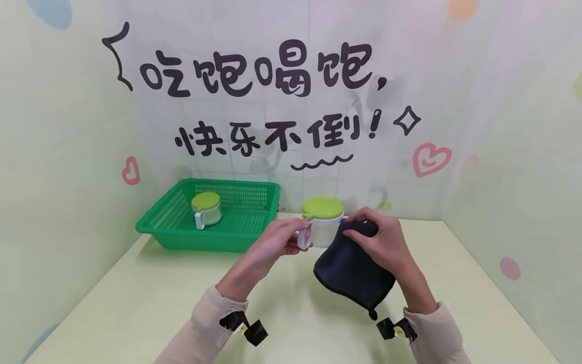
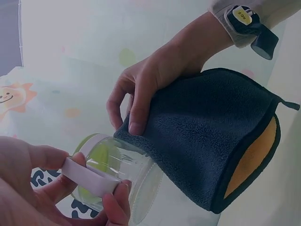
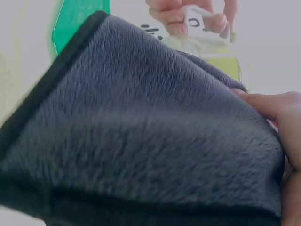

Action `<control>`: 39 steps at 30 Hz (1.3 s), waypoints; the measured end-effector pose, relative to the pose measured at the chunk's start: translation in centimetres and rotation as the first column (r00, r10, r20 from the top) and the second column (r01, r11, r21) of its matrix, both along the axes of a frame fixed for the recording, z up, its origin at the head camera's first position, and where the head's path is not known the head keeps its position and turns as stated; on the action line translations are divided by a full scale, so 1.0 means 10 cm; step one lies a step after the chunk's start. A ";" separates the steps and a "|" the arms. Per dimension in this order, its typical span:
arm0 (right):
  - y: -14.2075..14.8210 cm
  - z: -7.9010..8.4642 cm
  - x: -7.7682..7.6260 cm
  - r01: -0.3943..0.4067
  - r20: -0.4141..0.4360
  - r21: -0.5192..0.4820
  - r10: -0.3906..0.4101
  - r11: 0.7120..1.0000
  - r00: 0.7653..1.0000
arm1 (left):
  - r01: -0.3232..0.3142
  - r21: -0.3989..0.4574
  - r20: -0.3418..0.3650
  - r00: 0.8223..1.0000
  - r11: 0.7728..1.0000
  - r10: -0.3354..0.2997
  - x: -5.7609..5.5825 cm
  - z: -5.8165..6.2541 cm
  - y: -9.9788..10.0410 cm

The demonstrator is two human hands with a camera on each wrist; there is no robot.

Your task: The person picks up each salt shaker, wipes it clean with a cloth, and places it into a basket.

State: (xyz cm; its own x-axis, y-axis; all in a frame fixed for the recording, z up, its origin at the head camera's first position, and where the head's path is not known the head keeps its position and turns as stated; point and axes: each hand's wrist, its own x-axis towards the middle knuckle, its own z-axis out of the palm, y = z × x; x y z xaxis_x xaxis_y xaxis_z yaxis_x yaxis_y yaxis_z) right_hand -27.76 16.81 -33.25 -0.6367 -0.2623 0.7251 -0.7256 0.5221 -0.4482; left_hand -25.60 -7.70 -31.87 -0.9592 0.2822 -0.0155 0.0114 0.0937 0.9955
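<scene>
My left hand (image 1: 283,236) grips the white handle (image 2: 90,177) of a clear seasoning jar (image 1: 324,233) with a green lid (image 1: 322,208), held up off the table. In the right hand (image 1: 384,241), a dark grey cleaning cloth (image 1: 352,273) is pinched between thumb and fingers near its upper edge. The cloth hangs down beside the jar's right side, and in the left wrist view its edge lies against the clear body. An orange underside (image 2: 252,155) shows there. The right wrist view is mostly filled by the cloth (image 3: 141,122), which hides part of the jar.
A green plastic basket (image 1: 204,241) stands at the back left of the pale table (image 1: 191,303). Inside it sits a second seasoning jar (image 1: 210,216) with a green lid and white handle. A wall (image 1: 254,30) with black lettering rises behind the table.
</scene>
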 end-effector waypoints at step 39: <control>0.10 0.11 0.04 0.092 -0.023 0.052 -0.091 0.994 0.996 | 0.003 0.015 0.017 1.000 1.000 -0.003 0.03 0.08 0.03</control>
State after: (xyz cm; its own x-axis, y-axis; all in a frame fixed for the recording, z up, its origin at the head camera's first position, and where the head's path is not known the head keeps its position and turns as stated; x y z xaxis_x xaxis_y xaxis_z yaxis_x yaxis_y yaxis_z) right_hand -27.33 17.79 -32.14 -0.6447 -0.2419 0.7251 -0.6825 0.6094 -0.4035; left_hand -25.29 -7.44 -31.07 -0.9580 0.2854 -0.0282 -0.0057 0.0791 0.9968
